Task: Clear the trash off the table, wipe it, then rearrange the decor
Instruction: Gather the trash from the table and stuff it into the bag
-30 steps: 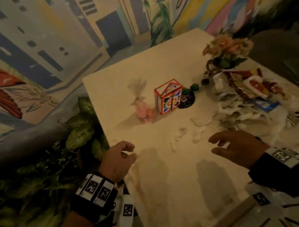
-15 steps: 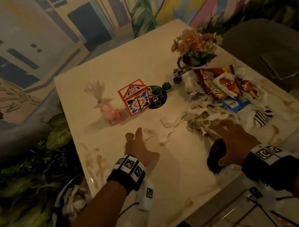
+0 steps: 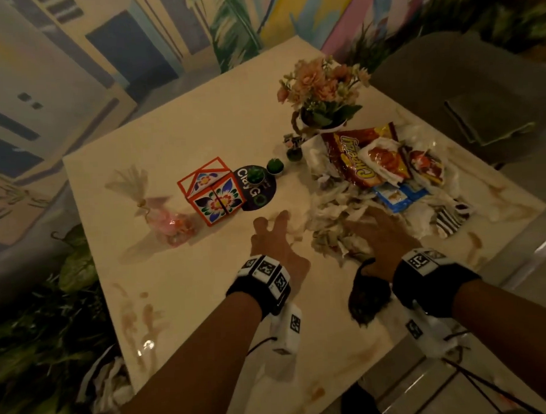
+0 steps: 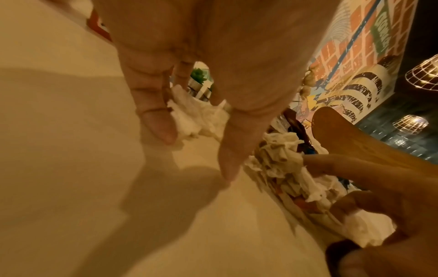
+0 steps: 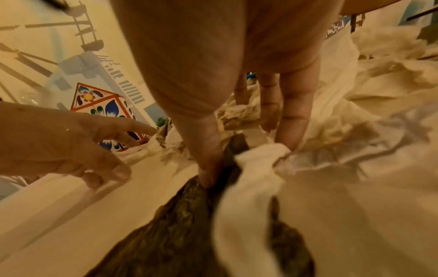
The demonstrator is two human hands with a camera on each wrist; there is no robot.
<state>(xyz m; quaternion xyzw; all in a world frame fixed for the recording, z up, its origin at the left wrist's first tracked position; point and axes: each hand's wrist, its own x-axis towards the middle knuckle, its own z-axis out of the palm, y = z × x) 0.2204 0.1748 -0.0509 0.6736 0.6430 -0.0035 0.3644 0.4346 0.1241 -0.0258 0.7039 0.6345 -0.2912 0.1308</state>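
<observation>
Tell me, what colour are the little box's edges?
Orange-red, on the box; clearest in the head view.

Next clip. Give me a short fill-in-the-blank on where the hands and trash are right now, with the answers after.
1. The left hand touches a loose scrap of crumpled ____.
2. The right hand presses on the tissue pile with a dark ____ under its thumb.
3. The orange snack bag lies in front of the ____ pot.

Answers: tissue; cloth; flower
</observation>
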